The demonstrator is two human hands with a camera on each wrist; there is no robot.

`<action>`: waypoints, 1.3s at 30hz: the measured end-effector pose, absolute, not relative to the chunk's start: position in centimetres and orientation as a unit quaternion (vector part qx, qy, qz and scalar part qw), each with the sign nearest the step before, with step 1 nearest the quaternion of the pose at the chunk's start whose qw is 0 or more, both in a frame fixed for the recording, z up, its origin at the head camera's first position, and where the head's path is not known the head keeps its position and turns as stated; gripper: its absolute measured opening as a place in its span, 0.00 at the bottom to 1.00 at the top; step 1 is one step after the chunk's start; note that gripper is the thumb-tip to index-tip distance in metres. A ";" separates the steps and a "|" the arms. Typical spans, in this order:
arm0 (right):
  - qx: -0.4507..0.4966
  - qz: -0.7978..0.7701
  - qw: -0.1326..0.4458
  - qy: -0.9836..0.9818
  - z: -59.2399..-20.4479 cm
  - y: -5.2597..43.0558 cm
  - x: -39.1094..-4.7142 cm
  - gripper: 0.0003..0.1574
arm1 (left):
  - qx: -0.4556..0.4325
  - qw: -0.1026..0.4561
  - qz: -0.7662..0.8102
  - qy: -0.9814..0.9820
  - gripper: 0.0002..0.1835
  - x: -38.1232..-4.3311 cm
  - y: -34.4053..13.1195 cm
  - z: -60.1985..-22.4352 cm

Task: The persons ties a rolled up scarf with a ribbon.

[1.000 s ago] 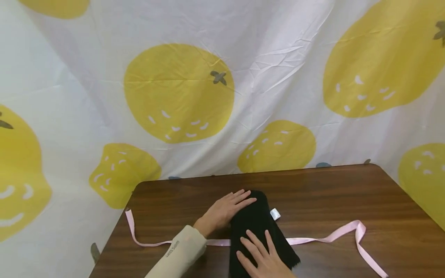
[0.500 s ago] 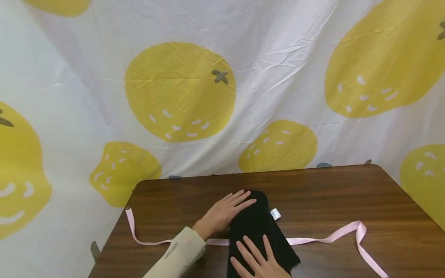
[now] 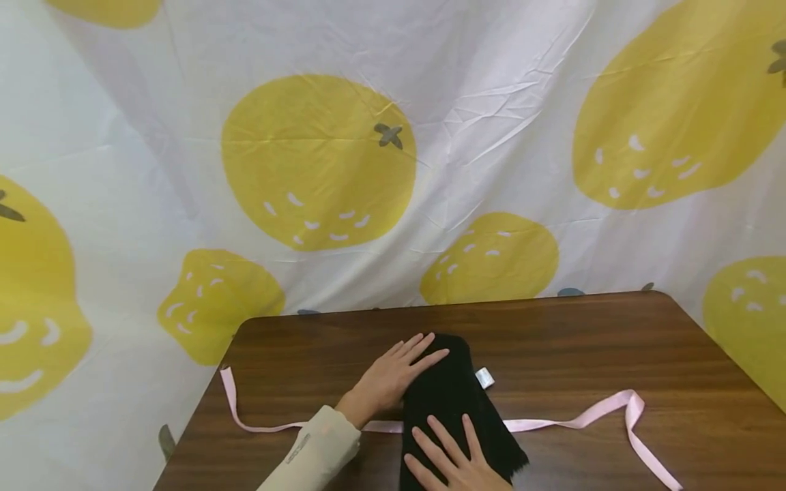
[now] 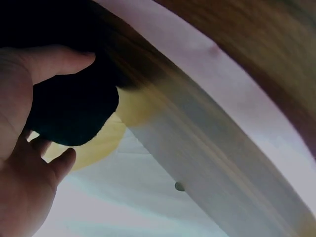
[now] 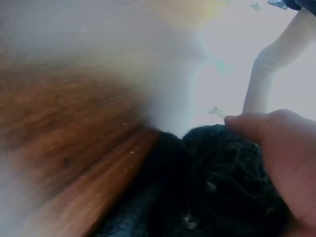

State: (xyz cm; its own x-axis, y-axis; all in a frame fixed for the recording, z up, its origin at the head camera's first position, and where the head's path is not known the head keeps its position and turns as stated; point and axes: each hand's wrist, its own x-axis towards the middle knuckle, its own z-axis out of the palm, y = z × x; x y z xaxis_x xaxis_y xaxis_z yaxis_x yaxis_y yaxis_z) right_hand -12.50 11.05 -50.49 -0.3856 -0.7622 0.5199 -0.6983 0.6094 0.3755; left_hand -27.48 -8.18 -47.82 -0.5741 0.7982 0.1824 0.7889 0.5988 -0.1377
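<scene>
A folded black scarf (image 3: 439, 392) with a frayed edge at its lower right lies on the table, across a pink ribbon (image 3: 546, 424). From its right side sticks out a small white tag (image 3: 484, 378). My left hand (image 3: 389, 376) rests on the scarf's far left part, fingers extended. Nearer to me, my right hand (image 3: 457, 464) lies on the scarf with its fingers spread. In the left wrist view, thumb and fingers lie around the scarf's rounded end (image 4: 74, 111). Fuzzy scarf fabric (image 5: 227, 182) shows beside the thumb in the right wrist view. The ribbon's middle is hidden underneath.
The brown wood-grain table (image 3: 583, 354) has rounded far corners. Behind it hangs a white curtain (image 3: 479, 157) printed with yellow fruit. The ribbon's ends spread to the left and right across the tabletop.
My right hand has slid slightly down and left over the scarf. My left hand has barely shifted left, and the scarf's near part has shifted a little left too. The ribbon looks the same.
</scene>
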 end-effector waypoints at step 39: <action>0.405 0.213 0.247 -0.854 -43.2 15.8 -14.1 0.40 | -0.338 -0.024 -0.163 -0.927 0.25 -26.0 -14.7 -44.9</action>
State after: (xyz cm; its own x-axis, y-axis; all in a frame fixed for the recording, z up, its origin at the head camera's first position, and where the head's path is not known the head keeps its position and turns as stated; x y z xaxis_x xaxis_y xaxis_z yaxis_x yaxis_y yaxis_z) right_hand -14.13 15.77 -43.18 -0.5498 -0.5868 0.5945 -0.7973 0.5809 -0.1639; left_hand -26.04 -14.71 -44.86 -0.7697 0.6350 0.0652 0.6193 0.7181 0.3176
